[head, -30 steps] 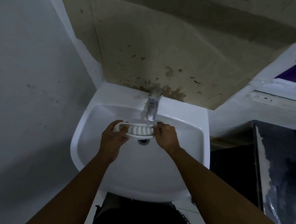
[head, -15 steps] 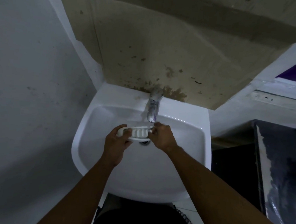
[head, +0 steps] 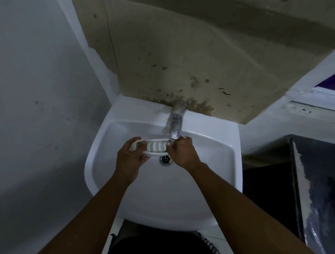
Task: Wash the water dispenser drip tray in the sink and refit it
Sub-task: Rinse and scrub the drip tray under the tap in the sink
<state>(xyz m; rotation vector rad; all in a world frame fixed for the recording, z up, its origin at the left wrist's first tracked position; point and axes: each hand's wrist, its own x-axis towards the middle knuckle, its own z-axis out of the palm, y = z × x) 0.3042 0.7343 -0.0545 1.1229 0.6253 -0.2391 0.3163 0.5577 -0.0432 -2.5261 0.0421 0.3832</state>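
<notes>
A white slotted drip tray (head: 155, 146) is held over the basin of the white sink (head: 108, 142), just below the chrome tap (head: 176, 124). My left hand (head: 130, 158) grips the tray's left end, fingers curled over its rim. My right hand (head: 182, 154) covers the tray's right end, directly under the tap's spout, with its fingers closed on that end. The drain (head: 165, 159) shows between my hands, just below the tray. Whether water runs from the tap is too dim to tell.
A grey wall stands close on the left. Behind the sink is a stained beige wall (head: 188, 62). A white ledge (head: 280, 120) and a dark surface (head: 323, 186) lie to the right.
My right hand has slid left along the tray, so less of the tray shows between my hands. The tray stays under the tap.
</notes>
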